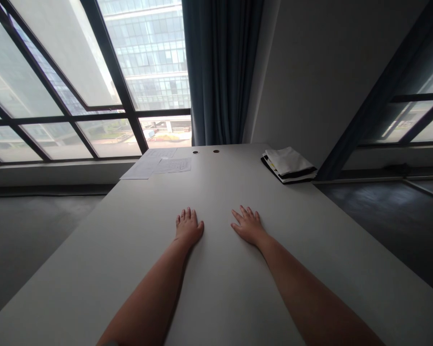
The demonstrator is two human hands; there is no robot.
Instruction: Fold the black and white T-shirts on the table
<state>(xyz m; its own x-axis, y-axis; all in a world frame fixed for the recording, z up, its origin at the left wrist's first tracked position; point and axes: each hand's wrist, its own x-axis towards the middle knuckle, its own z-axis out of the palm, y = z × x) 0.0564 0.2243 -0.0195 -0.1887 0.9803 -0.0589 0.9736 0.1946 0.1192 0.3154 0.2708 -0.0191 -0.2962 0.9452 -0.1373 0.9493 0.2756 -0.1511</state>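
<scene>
Both my hands rest palm down on a long white table [216,288]. My left hand [188,227] lies flat with its fingers stretched forward and the thumb out to the side. A short way to its right, my right hand [248,225] is spread wide, fingers pointing ahead and a little left. Neither hand holds anything. Beyond my right hand, near the table's right edge, sits a folded stack of white and black cloth [290,163]. Sheets of paper [159,166] with faint print or writing lie at the far left of the table, past my left hand.
Two round holes, a left one [195,152] and a right one [216,151], are set near the table's far edge. Behind hangs a dark blue curtain [222,72] beside large windows [151,57]. Grey floor [32,240] shows on both sides.
</scene>
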